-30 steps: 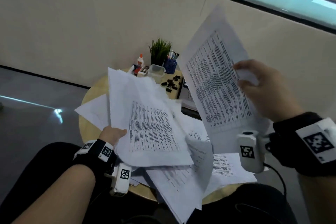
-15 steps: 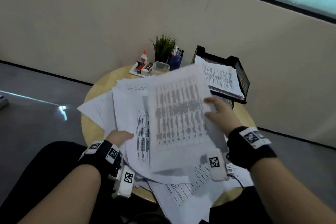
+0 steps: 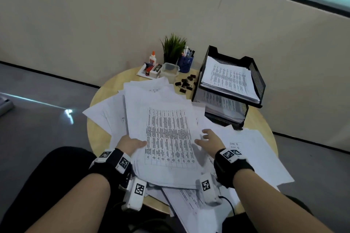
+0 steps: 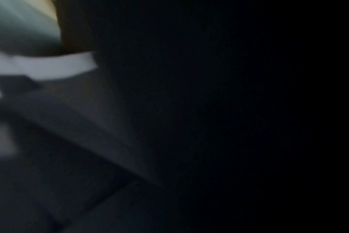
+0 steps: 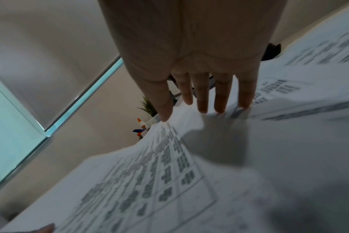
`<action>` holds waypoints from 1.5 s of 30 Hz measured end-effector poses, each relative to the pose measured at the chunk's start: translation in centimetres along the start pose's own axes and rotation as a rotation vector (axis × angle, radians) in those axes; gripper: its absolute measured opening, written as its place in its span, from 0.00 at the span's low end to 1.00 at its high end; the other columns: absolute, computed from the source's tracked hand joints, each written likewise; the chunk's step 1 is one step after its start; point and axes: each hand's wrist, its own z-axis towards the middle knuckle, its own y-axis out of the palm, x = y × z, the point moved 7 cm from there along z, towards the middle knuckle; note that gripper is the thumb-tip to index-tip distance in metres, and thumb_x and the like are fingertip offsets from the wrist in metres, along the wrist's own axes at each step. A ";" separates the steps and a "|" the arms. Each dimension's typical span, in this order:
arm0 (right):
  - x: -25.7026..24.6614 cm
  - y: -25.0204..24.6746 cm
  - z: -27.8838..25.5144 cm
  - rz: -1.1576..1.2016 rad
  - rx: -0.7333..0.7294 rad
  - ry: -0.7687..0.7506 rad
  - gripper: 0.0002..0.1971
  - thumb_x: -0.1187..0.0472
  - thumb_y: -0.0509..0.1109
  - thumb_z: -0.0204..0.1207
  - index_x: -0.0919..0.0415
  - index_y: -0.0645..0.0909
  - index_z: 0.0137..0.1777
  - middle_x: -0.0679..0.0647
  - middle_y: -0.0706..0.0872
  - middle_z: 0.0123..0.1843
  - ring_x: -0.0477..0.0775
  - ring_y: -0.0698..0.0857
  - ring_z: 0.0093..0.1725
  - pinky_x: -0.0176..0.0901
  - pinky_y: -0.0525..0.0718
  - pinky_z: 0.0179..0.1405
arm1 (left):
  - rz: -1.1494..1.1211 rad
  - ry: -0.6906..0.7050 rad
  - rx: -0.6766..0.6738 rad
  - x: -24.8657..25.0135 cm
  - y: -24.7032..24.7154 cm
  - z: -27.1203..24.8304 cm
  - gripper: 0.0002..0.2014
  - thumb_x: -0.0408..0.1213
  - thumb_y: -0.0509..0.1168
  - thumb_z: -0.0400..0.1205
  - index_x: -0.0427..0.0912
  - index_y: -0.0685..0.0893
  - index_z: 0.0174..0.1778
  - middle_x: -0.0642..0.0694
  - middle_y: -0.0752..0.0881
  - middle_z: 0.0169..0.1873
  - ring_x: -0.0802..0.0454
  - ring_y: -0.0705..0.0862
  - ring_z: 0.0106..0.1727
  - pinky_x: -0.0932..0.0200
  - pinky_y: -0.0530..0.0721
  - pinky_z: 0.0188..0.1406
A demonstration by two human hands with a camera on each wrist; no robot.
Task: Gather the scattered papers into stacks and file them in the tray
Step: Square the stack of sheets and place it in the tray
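Note:
A loose stack of white papers [image 3: 161, 172] lies over the round table, topped by a sheet with a printed table [image 3: 168, 138]. My left hand [image 3: 130, 143] grips the stack's left edge, thumb on top, fingers hidden beneath. My right hand [image 3: 208, 139] hovers open at the stack's right edge. In the right wrist view its fingers [image 5: 202, 100] are straight, their tips touching paper beside the printed sheet [image 5: 149, 181]. More scattered sheets [image 3: 255, 153] spread to the right and front. A black mesh two-tier tray [image 3: 256, 77] at the back right holds papers in both tiers. The left wrist view is dark and blurred.
The round wooden table [image 3: 98, 100] also carries a potted plant [image 3: 173, 47], a blue pen cup [image 3: 185, 63], a glue bottle [image 3: 152, 58], a clear plastic box [image 3: 169, 70] and several black binder clips [image 3: 186, 83]. A beige wall stands right behind.
My right hand brought the raised printed sheet down onto the stack in my left hand and released it. That hand now sits open at the stack's right edge.

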 end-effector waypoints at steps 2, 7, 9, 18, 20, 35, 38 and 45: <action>1.1 -0.9 -0.3 -0.001 0.008 0.031 0.31 0.63 0.69 0.77 0.59 0.63 0.79 0.61 0.71 0.77 0.60 0.78 0.67 0.49 0.78 0.62 | -0.024 0.040 0.012 0.5 -0.3 0.1 0.15 0.27 0.72 0.76 0.23 0.82 0.56 0.31 0.84 0.59 0.37 0.83 0.61 0.46 0.77 0.66; 3.8 -2.4 -0.9 0.093 -0.043 0.100 0.32 0.70 0.68 0.73 0.61 0.64 0.77 0.58 0.81 0.59 0.59 0.80 0.51 0.45 0.79 0.45 | -0.173 0.090 0.044 1.1 -1.9 0.8 0.17 0.28 0.72 0.76 0.24 0.81 0.59 0.34 0.85 0.57 0.39 0.83 0.59 0.40 0.76 0.68; 3.9 -2.4 -1.2 0.074 -0.097 0.122 0.30 0.68 0.70 0.74 0.61 0.67 0.76 0.57 0.81 0.57 0.58 0.80 0.50 0.42 0.78 0.41 | -0.235 0.097 0.024 1.2 -2.4 0.9 0.20 0.30 0.74 0.75 0.24 0.81 0.60 0.32 0.85 0.58 0.36 0.83 0.61 0.36 0.75 0.69; 2.5 -4.1 -3.0 -0.091 0.047 0.047 0.13 0.69 0.66 0.65 0.56 0.65 0.28 0.53 0.67 0.27 0.53 0.68 0.28 0.39 0.64 0.29 | -0.136 0.075 0.047 1.3 -2.4 -0.1 0.23 0.33 0.73 0.76 0.23 0.79 0.64 0.28 0.82 0.62 0.30 0.79 0.65 0.45 0.73 0.67; 2.1 -4.9 -3.3 -0.141 0.053 0.043 0.13 0.69 0.68 0.67 0.57 0.70 0.26 0.52 0.73 0.27 0.52 0.73 0.29 0.37 0.68 0.27 | -0.130 0.054 0.065 0.9 -2.1 -0.1 0.23 0.31 0.72 0.76 0.24 0.78 0.65 0.32 0.82 0.64 0.36 0.80 0.65 0.51 0.74 0.66; -6.5 -12.9 -7.1 -0.428 0.264 -0.218 0.06 0.61 0.72 0.70 0.50 0.86 0.35 0.49 0.87 0.38 0.48 0.84 0.39 0.38 0.81 0.38 | -0.259 -0.114 -0.139 -5.6 1.0 6.0 0.49 0.39 0.87 0.43 0.27 0.79 0.61 0.28 0.82 0.49 0.33 0.80 0.49 0.37 0.78 0.50; -6.3 -15.1 -7.4 -0.418 0.328 -0.187 0.07 0.61 0.70 0.70 0.50 0.86 0.34 0.49 0.86 0.35 0.50 0.85 0.38 0.41 0.83 0.37 | -0.214 -0.085 -0.035 -2.4 0.1 2.1 0.14 0.29 0.76 0.68 0.32 0.82 0.46 0.32 0.83 0.42 0.39 0.81 0.42 0.44 0.81 0.45; -8.7 -19.2 -9.2 -0.479 0.488 -0.271 0.07 0.67 0.67 0.75 0.60 0.82 0.37 0.54 0.80 0.31 0.57 0.79 0.38 0.38 0.69 0.29 | -0.207 -0.091 0.030 -0.6 -0.4 -0.4 0.14 0.34 0.69 0.53 0.38 0.69 0.25 0.44 0.68 0.23 0.49 0.64 0.25 0.60 0.62 0.24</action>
